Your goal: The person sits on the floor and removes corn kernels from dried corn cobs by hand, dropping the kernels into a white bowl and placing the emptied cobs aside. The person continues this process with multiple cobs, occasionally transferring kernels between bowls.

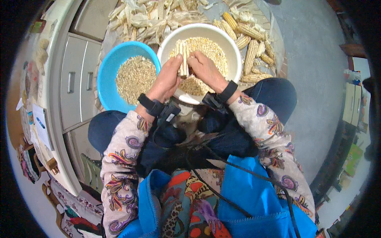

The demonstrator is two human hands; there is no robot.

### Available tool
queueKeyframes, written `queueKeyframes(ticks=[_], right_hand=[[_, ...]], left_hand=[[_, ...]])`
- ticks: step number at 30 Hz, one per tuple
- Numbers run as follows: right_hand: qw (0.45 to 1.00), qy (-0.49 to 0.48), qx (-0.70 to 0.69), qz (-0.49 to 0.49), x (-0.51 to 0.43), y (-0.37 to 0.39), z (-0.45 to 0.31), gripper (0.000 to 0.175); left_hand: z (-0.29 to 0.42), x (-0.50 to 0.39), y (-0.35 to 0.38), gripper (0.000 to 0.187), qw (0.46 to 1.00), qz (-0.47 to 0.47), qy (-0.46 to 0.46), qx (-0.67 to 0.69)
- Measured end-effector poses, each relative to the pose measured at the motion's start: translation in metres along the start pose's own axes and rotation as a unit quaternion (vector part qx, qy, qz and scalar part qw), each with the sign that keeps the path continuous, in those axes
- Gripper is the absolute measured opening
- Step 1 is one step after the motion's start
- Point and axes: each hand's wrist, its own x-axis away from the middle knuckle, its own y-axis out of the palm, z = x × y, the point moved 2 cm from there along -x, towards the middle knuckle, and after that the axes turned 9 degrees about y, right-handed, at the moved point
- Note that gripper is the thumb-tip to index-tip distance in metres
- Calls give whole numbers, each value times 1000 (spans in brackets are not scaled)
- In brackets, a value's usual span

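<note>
A partly shelled corn cob [184, 61], with rows of pale kernels along it, is held over a white basin [236, 56]. My left hand [167, 78] grips it from the left, thumb along its side. Curled around its right side are the fingers of my right hand [207, 70]; what lies under them is hidden. Loose corn kernels [215, 52] cover the basin's bottom, with a browner heap [192, 85] below my hands. Touching the basin on the left is a blue basin [104, 80] holding small tan pieces [135, 78], too small to identify.
Several corn cobs [251, 56] lie on the right of the white basin. Dry corn husks [146, 17] are piled behind both basins. A white cabinet [73, 77] stands at the left, and grey floor [309, 74] extends on the right. Dark cables [238, 169] cross my lap.
</note>
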Motion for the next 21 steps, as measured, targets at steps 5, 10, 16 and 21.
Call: queueKeyframes(ticks=[5,10,16,21], right_hand=[[997,-26,67,4,3,2,-2,32],[993,-53,95,43,7,7,0,26],[1000,24,13,11,2,3,3,22],[994,45,-64,-76,-2,-4,6,37]], left_hand=[[-4,4,-2,31,997,9,-36,-70],[-4,5,-4,29,991,6,-39,-126],[-5,-3,-4,32,996,-74,-17,-56],[0,-4,-8,36,992,-101,-48,-63]])
